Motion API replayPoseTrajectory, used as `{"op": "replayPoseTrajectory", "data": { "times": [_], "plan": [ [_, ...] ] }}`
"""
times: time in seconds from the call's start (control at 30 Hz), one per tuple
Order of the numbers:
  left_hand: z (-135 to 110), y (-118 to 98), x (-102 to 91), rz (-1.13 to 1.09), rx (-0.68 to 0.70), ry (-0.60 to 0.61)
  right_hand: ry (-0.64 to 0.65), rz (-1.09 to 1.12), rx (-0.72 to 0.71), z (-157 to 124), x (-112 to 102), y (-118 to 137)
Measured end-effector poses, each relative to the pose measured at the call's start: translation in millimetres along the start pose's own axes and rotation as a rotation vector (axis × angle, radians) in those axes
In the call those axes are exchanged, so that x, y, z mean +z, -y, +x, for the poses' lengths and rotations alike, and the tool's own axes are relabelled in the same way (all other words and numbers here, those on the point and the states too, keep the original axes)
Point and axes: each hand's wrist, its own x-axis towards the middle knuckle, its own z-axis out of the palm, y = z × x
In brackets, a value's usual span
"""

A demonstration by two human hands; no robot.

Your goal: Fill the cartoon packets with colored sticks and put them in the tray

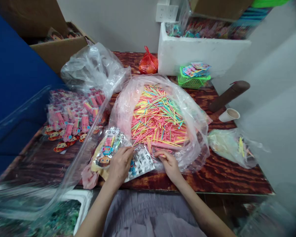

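Note:
A large clear plastic bag [120,102] lies open on the table, full of thin pink, yellow, green and blue sticks [158,118]. At its front edge, my right hand [169,164] is closed, with the ends of a few sticks showing at its fingertips. Across from it, my left hand [120,163] has its fingers pinched together by the nearest sticks; what is between them is hidden. Under and beside that hand are printed silvery packets [143,161], one showing a cartoon face and "Stick" lettering [107,149]. A yellowish cloth [96,161] lies beneath them.
Filled stick packets [71,121] are piled at left, behind a clear plastic sheet [84,144]. A green basket [192,80], red bag [148,62] and white foam box [199,52] stand at the back. A paper cup [229,115] and small plastic bag [227,144] are at right.

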Motion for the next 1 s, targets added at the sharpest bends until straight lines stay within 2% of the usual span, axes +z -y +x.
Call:
{"op": "replayPoseTrajectory", "data": {
  "times": [0.07,0.2,0.27,0.37,0.47,0.53,0.67,0.73,0.8,0.9,1.0],
  "plan": [
    [1.2,-2.2,-5.2,-0.033,-0.005,-0.067,-0.008,0.006,0.005,-1.0,1.9,1.1],
    [5.1,-10.5,-20.3,-0.146,-0.127,-0.2,-0.015,0.029,0.061,-1.1,0.8,3.8],
    [6.8,-13.2,-26.3,-0.193,-0.163,-0.239,-0.028,0.073,0.132,3.7,-8.4,3.7],
    [7.6,-14.6,-29.3,-0.227,-0.157,-0.229,-0.089,0.062,0.208,19.0,-32.9,1.7],
    [7.1,-16.3,-26.6,-0.263,-0.141,-0.202,-0.108,-0.179,0.164,36.5,-52.2,2.1],
    [6.8,-18.5,-23.9,-0.285,-0.135,-0.184,-0.037,-0.397,0.069,44.9,-52.3,5.9],
    [6.6,-24.0,-20.6,-0.326,-0.121,-0.13,0.149,-0.922,-0.108,54.4,-26.8,18.5],
    [6.2,-26.2,-20.3,-0.341,-0.111,-0.121,0.189,-1.167,-0.124,58.3,-13.4,23.1],
    [5.3,-27.7,-20.5,-0.356,-0.102,-0.12,0.216,-1.299,-0.116,62.1,-6.6,24.6],
    [3.4,-28.9,-21.2,-0.377,-0.103,-0.123,0.202,-1.217,-0.147,65.5,-9.6,23.4],
    [2.4,-29.9,-21.4,-0.409,-0.128,-0.115,0.007,-0.774,-0.108,66.9,-19.0,27.9]
  ]
}}
